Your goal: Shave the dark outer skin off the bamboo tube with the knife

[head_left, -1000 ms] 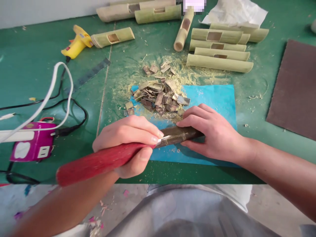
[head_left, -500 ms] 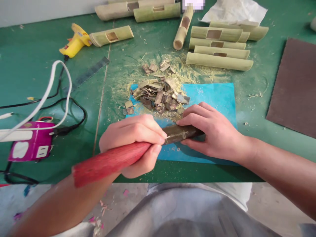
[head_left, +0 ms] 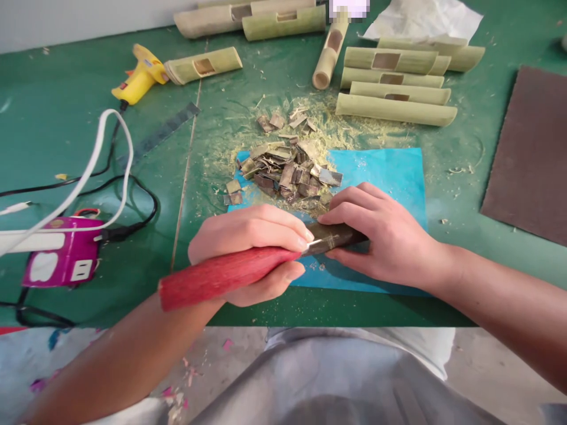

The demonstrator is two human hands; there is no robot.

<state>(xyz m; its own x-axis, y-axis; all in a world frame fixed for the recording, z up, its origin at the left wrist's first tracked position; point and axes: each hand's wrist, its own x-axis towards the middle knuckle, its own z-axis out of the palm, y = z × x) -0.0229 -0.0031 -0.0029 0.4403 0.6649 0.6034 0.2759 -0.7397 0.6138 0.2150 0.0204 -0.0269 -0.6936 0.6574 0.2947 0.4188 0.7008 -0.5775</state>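
Observation:
My left hand [head_left: 252, 251] is closed round a carving knife with a thick red wooden handle [head_left: 221, 280]. A short sliver of its pale blade shows past my fingertips, against a dark piece of bamboo [head_left: 330, 237]. The blade's tip and the near end of the bamboo are partly hidden by the left hand. My right hand [head_left: 376, 230] grips the far end of the bamboo, thumb on the near side and fingers over the top. Under both hands lies a blue sheet [head_left: 376, 171], and a heap of dark bamboo chips [head_left: 287, 168] sits just beyond them.
Green bamboo tubes with cut windows [head_left: 394, 109] are stacked at the back right. A yellow glue gun [head_left: 139, 77] touches another bamboo tube. A purple power strip [head_left: 62, 254] and cables are at left. A brown board [head_left: 531, 153] lies at right, on the green table [head_left: 248, 94].
My left hand and the knife have moved a little right along the bamboo, and the handle's end has risen. The right hand keeps its hold on the bamboo. The view has shifted slightly.

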